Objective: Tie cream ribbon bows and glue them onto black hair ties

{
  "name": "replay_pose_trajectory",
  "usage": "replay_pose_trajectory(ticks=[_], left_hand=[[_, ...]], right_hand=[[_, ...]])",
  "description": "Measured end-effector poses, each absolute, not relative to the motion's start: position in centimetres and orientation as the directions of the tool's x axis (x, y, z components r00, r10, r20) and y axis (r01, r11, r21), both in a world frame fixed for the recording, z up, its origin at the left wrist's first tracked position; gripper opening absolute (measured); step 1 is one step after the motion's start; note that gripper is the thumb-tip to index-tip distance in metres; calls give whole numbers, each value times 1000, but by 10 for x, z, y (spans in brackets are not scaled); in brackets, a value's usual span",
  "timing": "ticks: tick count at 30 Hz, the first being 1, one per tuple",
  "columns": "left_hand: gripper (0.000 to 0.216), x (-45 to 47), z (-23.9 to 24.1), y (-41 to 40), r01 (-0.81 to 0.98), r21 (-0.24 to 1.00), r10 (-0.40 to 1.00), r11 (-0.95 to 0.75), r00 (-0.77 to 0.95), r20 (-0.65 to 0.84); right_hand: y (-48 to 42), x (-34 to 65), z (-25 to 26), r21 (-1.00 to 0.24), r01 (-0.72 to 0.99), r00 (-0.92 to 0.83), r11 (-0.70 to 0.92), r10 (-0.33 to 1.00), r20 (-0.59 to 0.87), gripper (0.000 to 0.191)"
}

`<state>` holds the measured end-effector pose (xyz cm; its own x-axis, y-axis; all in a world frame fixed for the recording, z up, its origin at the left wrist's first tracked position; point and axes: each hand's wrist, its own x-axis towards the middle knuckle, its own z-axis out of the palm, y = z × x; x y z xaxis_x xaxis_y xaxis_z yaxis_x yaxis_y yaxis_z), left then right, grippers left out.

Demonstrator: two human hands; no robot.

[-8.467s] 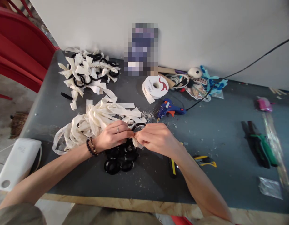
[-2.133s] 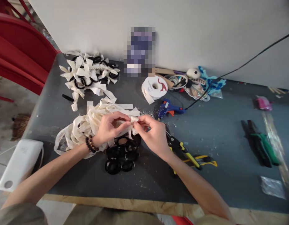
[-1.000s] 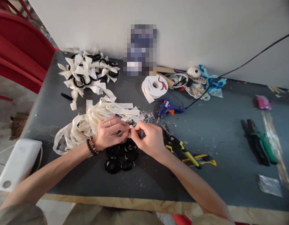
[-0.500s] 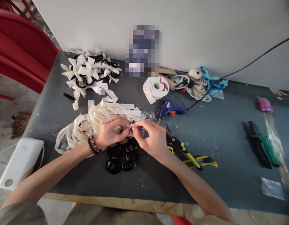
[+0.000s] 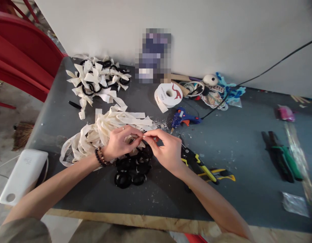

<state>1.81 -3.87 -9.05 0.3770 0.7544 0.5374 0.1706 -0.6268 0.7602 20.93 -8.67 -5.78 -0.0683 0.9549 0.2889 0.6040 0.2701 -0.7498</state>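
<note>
Fingertip to fingertip, my left hand (image 5: 122,141) and my right hand (image 5: 168,148) pinch a small piece of cream ribbon, mostly covered by the fingers. Something dark shows just behind the fingertips, too small to make out. Under and behind my left hand spreads a loose heap of cream ribbon strips (image 5: 102,121). Below my hands lies a cluster of black hair ties (image 5: 122,179). Farther back on the left is a pile of black hair ties with cream bows (image 5: 95,76). A blue glue gun (image 5: 182,116) lies just beyond my right hand.
Behind the glue gun stands a ribbon spool (image 5: 168,95). Yellow-and-black cutters (image 5: 203,168) lie by my right forearm, green-handled pliers (image 5: 284,158) farther right. A white power bank (image 5: 24,177) sits at the left edge. A black cable (image 5: 267,69) crosses the back right.
My fingertips have closed in tighter on the ribbon piece, so less of it shows. My right hand has shifted very slightly; the things on the table lie as before.
</note>
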Motion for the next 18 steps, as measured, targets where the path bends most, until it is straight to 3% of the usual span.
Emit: replay_pose_trajectory(ticks=[6,18], left_hand=[[10,18,-95,-36,50,807,748,-589,413,520],[9,16,-89,-38,121,764,699,-634,512,499]], right_hand=[[-86,210,-56,-793,569,-7,217,966,260,11],[-86,209,-55,-796,546,-17,261,953,301,10]])
